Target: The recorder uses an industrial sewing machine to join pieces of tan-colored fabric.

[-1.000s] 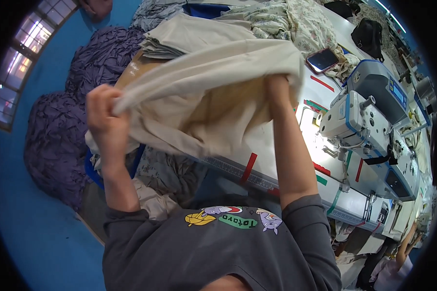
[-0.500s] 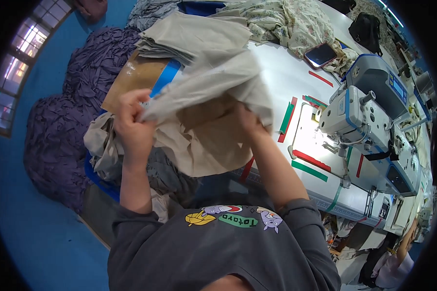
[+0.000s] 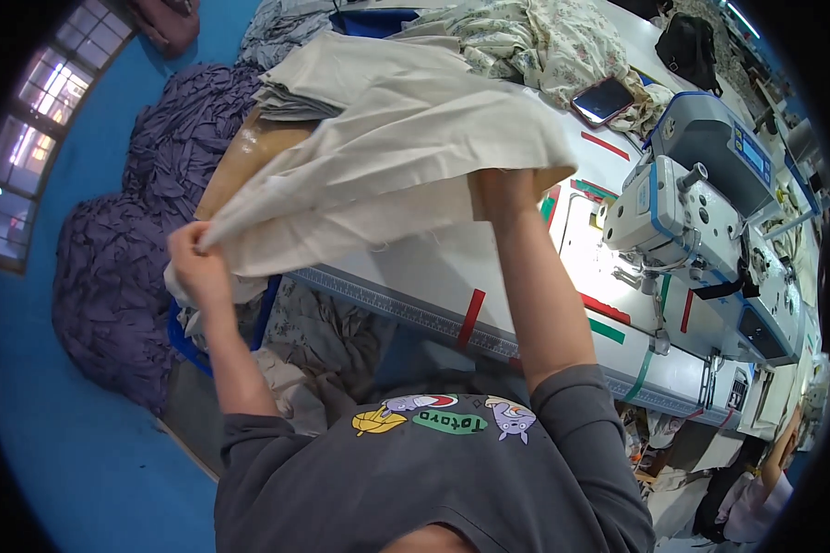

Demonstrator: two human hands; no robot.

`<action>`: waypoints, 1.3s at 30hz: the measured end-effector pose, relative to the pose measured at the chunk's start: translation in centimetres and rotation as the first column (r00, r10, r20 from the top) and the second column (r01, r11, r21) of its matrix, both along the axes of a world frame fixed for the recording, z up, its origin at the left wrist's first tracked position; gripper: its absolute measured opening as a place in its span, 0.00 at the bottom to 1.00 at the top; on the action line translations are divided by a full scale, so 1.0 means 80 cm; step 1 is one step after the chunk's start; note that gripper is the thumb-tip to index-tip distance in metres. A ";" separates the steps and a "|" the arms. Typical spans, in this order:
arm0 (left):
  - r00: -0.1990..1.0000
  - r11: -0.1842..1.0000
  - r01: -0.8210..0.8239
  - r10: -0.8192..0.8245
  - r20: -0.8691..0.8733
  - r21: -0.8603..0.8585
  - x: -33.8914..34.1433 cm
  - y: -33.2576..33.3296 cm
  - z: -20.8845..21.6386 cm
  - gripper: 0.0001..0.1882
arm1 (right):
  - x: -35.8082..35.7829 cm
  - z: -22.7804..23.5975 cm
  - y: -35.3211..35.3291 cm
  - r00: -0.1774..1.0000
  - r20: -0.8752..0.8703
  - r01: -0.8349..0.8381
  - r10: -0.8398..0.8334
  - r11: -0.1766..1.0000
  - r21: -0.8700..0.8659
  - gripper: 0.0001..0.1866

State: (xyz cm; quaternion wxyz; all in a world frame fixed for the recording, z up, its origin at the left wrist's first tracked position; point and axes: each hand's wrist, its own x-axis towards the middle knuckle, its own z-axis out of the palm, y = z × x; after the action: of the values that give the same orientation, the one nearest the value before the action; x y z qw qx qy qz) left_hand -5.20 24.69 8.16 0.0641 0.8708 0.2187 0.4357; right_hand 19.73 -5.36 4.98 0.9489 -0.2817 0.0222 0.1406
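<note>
A large piece of cream cloth (image 3: pixel 387 157) stretches across my front, held up above the table. Closed on its left end is my left hand (image 3: pixel 198 263), fingers pinching the gathered edge. My right hand (image 3: pixel 509 184) reaches up inside the cloth at its right end, and the fabric covers its fingers. Behind the held piece lies a stack of folded cream cloth (image 3: pixel 341 69). To the right of my right arm stands a sewing machine (image 3: pixel 673 207) with its lamp lit.
A phone (image 3: pixel 603 101) lies near floral fabric (image 3: pixel 553 46) at the back. Heaped purple fabric (image 3: pixel 120 286) fills the left side. A blue basket (image 3: pixel 267 309) with cloth sits below the left hand. A ruler strip (image 3: pixel 387 300) runs along the table edge (image 3: pixel 424 327). Another person's arm (image 3: pixel 784 442) shows far right.
The cream cloth has gone from bunched to spread out wide. My left hand has moved left and down, and my right hand has moved right and slightly up inside the fabric.
</note>
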 end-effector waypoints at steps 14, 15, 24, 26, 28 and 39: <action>0.505 0.825 0.511 -0.516 -0.692 -0.242 -0.009 -0.155 0.075 0.18 | 0.002 -0.161 -0.007 0.982 0.144 -0.136 0.126 0.989 0.061 0.25; 0.434 0.787 0.585 -0.508 -0.744 -0.196 -0.005 -0.154 0.050 0.22 | -0.002 -0.151 -0.012 0.982 0.143 -0.135 0.125 0.989 0.063 0.25; 0.685 0.775 0.573 -0.631 -0.364 -0.265 0.166 -0.282 -0.062 0.50 | -0.023 -0.102 -0.035 0.945 0.238 -0.070 0.223 0.851 -0.520 0.22; 0.571 0.762 0.536 -0.644 -0.508 -0.364 0.184 -0.281 -0.048 0.51 | -0.019 -0.107 -0.068 0.907 0.201 -0.145 0.371 0.721 -0.678 0.20; 0.449 0.742 0.529 -0.657 -0.606 -0.412 0.188 -0.266 -0.055 0.47 | -0.032 -0.083 -0.089 0.842 0.196 -0.238 0.503 0.672 -0.702 0.22; 0.597 0.845 0.231 -0.515 -0.615 -0.483 0.191 -0.173 -0.075 0.13 | -0.108 -0.140 -0.045 0.401 0.503 0.489 0.766 0.285 -0.824 0.11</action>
State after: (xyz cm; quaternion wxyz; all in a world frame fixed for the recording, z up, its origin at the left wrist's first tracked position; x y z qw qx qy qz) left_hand 10.08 10.84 2.13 0.2188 0.9695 0.1094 -0.0155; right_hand 11.05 -8.93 -6.19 0.3970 -0.8025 -0.4444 0.0302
